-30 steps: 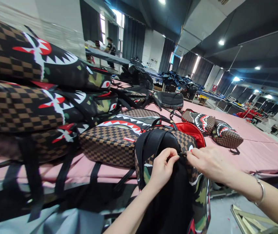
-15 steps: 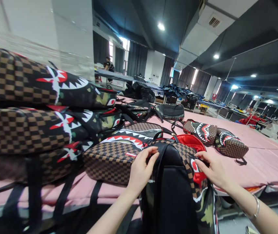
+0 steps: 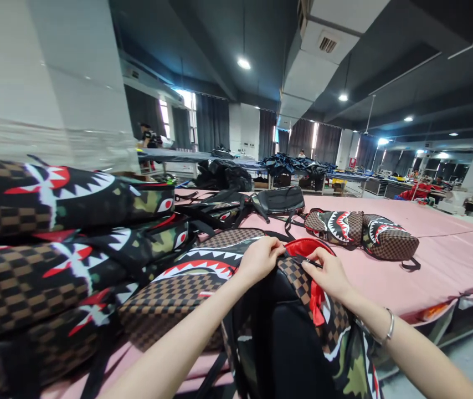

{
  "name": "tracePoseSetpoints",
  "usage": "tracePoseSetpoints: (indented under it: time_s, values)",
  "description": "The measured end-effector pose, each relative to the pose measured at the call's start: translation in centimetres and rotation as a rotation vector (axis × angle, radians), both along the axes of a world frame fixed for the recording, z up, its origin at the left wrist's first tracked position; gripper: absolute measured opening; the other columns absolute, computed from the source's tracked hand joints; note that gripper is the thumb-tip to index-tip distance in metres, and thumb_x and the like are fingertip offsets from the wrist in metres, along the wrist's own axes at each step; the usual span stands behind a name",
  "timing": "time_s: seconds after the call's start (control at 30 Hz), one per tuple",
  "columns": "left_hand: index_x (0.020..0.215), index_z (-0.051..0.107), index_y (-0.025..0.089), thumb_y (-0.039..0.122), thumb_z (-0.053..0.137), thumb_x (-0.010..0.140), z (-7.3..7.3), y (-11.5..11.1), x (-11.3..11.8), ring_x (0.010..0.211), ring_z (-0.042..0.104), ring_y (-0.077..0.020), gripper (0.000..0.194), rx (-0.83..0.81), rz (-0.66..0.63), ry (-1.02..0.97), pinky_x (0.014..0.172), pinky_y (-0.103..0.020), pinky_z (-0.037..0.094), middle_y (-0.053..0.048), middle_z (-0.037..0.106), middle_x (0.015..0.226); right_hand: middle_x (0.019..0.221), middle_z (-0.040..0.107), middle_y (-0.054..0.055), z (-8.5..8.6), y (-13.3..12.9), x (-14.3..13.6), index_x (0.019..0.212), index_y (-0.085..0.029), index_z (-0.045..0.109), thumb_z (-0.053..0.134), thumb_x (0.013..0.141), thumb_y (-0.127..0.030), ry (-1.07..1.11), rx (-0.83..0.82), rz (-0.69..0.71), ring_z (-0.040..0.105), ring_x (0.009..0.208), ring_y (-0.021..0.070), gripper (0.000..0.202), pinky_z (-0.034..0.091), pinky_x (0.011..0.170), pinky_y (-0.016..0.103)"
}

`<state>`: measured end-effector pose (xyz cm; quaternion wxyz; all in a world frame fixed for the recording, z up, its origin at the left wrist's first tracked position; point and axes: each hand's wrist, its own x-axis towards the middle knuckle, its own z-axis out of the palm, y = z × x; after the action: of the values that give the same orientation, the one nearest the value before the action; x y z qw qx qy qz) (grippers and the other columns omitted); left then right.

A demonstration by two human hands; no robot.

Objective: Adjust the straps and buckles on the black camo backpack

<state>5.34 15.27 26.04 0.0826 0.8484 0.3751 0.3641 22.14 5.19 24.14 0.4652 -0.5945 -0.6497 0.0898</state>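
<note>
A backpack (image 3: pixel 303 338) with a black back panel, brown checks, camouflage and a red lining stands upright against the table's near edge in front of me. My left hand (image 3: pixel 261 257) grips its top rim on the left. My right hand (image 3: pixel 328 272) pinches the top edge on the right, by the red lining (image 3: pixel 308 247); a silver bangle circles that wrist. Whether the fingers hold a zipper pull I cannot tell.
A tall stack of matching shark-mouth backpacks (image 3: pixel 62 244) fills the left. One lies flat (image 3: pixel 190 282) just behind the held one. Two more (image 3: pixel 361 230) and a black bag (image 3: pixel 280 199) lie farther back on the pink table (image 3: pixel 436 260). People work at distant tables.
Both hands have moved up from the back panel and sides to the top rim of the backpack. The view has lifted and turned a little.
</note>
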Motion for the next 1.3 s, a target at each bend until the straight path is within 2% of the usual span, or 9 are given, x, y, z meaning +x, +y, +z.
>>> tracePoseSetpoints:
  time_s: [0.4,0.6,0.7,0.8,0.9,0.97,1.07,1.2,1.3]
  values:
    - [0.063,0.052,0.02,0.03,0.044,0.076,-1.4,-0.7,0.9,0.066,0.054,-0.0175,0.018,-0.019,0.048,-0.188,0.063,-0.028,0.039,-0.003,0.059,0.067,0.068,0.061,-0.002,0.9,1.7,-0.8,0.071,-0.019,0.056,0.055,0.076,-0.031,-0.149,-0.077,0.019,0.053,0.061,0.0122,0.013,0.037,0.058,0.022]
    - [0.052,0.047,0.019,0.045,0.039,0.078,-1.1,0.0,-1.5,0.057,0.05,-0.0152,0.037,-0.255,-0.03,-0.496,0.061,-0.028,0.04,0.0,0.051,0.052,0.064,0.058,-0.002,0.8,0.6,-0.4,0.072,-0.018,0.055,0.052,0.08,-0.033,-0.043,-0.037,0.073,0.053,0.059,0.0117,0.018,0.038,0.057,0.022]
    - [0.058,0.056,0.018,0.053,0.027,0.081,-3.5,1.9,-4.7,0.07,0.058,-0.0192,0.051,-0.369,0.029,-0.595,0.073,-0.032,0.044,-0.005,0.063,0.066,0.067,0.06,-0.001,0.1,-1.6,-0.5,0.082,-0.018,0.054,0.042,0.087,-0.036,-0.027,0.019,0.096,0.054,0.058,0.0122,0.023,0.041,0.057,0.023]
    - [0.08,0.063,0.017,0.062,0.031,0.076,-7.8,3.1,-7.4,0.096,0.059,-0.0271,0.055,-0.473,0.222,-0.555,0.084,-0.041,0.045,-0.011,0.067,0.097,0.09,0.065,0.004,-1.3,-3.9,-1.1,0.103,-0.018,0.052,0.039,0.089,-0.032,-0.151,0.063,0.101,0.062,0.077,0.0166,0.023,0.047,0.069,0.028]
    - [0.091,0.062,0.017,0.06,0.039,0.074,-11.9,3.0,-8.2,0.114,0.051,-0.0294,0.052,-0.508,0.263,-0.518,0.098,-0.045,0.037,-0.014,0.062,0.114,0.105,0.063,0.01,-3.2,-5.1,-1.3,0.125,-0.016,0.041,0.055,0.079,-0.031,-0.322,0.036,0.074,0.062,0.091,0.0242,0.051,0.05,0.077,0.036]
    - [0.102,0.059,0.016,0.057,0.037,0.077,-13.4,2.6,-7.9,0.122,0.044,-0.0276,0.053,-0.511,0.273,-0.523,0.104,-0.045,0.029,-0.014,0.055,0.124,0.111,0.061,0.013,-4.4,-5.0,-0.8,0.13,-0.014,0.04,0.059,0.075,-0.027,-0.374,0.039,0.06,0.062,0.095,0.0264,0.059,0.051,0.079,0.04]
    - [0.11,0.055,0.014,0.052,0.034,0.082,-13.8,1.5,-7.1,0.123,0.042,-0.0247,0.052,-0.507,0.257,-0.526,0.106,-0.043,0.026,-0.015,0.052,0.127,0.115,0.06,0.009,-5.4,-4.3,1.4,0.125,-0.018,0.049,0.053,0.078,-0.02,-0.278,0.051,0.092,0.06,0.1,0.0234,0.047,0.049,0.087,0.039]
    - [0.115,0.052,0.017,0.048,0.039,0.082,-13.2,-0.8,-6.1,0.123,0.042,-0.0228,0.047,-0.422,0.204,-0.568,0.107,-0.043,0.025,-0.012,0.05,0.129,0.108,0.064,0.007,-6.2,-4.0,5.8,0.117,-0.018,0.058,0.057,0.079,-0.028,0.009,-0.039,0.187,0.062,0.096,0.0224,0.04,0.051,0.085,0.036]
    - [0.117,0.051,0.02,0.047,0.041,0.083,-13.5,-2.9,-5.3,0.121,0.043,-0.0215,0.044,-0.368,0.161,-0.666,0.105,-0.042,0.029,-0.009,0.05,0.127,0.1,0.067,0.008,-7.4,-5.0,9.5,0.11,-0.016,0.064,0.065,0.073,-0.034,0.164,-0.087,0.142,0.064,0.088,0.0245,0.041,0.053,0.081,0.037]
